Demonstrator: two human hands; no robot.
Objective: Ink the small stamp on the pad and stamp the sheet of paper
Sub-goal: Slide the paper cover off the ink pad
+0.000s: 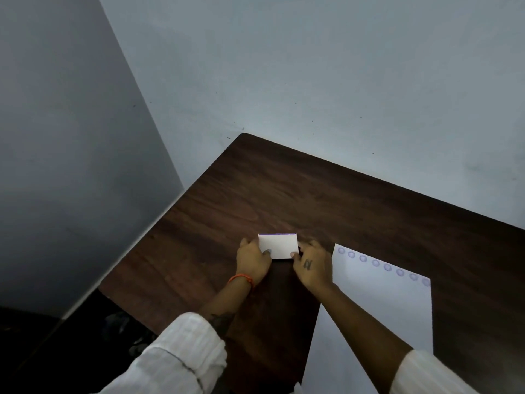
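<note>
A small white box with a purple top edge, the ink pad [279, 245], rests on the dark wooden table [284, 194]. My left hand [252, 260] grips its left side, thumb on its face. My right hand [311, 263] holds its right side with fingertips at the lower corner. To the right lies a white sheet of paper [377, 305] with a row of several round purple stamp marks [382, 265] along its far edge. My right forearm crosses over the sheet's near part. No stamp is visible.
The table's left edge runs diagonally beside a grey wall [71, 137]; the far edge meets a pale wall [312, 66]. Dark floor [42, 351] shows at lower left. White sleeves cover both forearms near the camera.
</note>
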